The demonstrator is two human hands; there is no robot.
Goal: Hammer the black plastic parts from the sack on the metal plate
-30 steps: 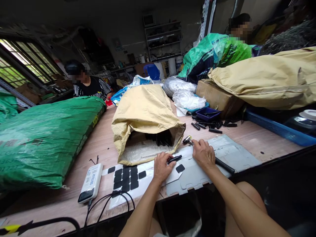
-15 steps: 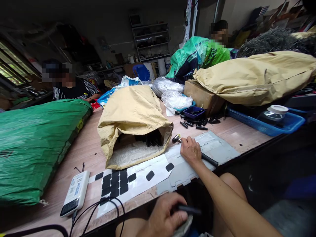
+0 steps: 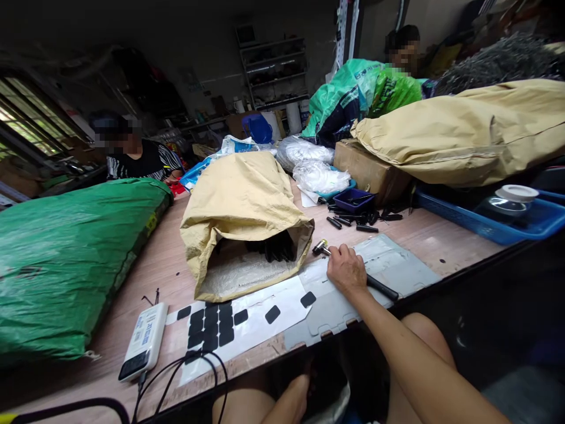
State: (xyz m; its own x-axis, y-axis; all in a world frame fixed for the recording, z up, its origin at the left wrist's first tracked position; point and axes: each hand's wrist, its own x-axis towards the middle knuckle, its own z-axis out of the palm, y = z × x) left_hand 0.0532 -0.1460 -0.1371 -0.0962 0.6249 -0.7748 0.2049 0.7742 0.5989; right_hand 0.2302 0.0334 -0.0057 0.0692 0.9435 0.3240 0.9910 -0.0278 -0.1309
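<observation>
I noted the person's right hand (image 3: pixel 346 268) as bare, with rounded, distinct knuckles. The right forearm (image 3: pixel 408 356) was uncovered, narrow at the wrist and broadening toward the elbow. The left hand (image 3: pixel 300 390) was likewise bare, its fingers obscured by shadow. The right knee (image 3: pixel 429 335) presented a smooth, rounded outline, uncovered; the left thigh (image 3: pixel 241 400) was also uncovered.

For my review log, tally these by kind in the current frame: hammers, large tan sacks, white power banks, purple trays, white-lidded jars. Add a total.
Hammer: 1
Large tan sacks: 2
White power bank: 1
Purple tray: 1
White-lidded jar: 1
Total: 6
</observation>
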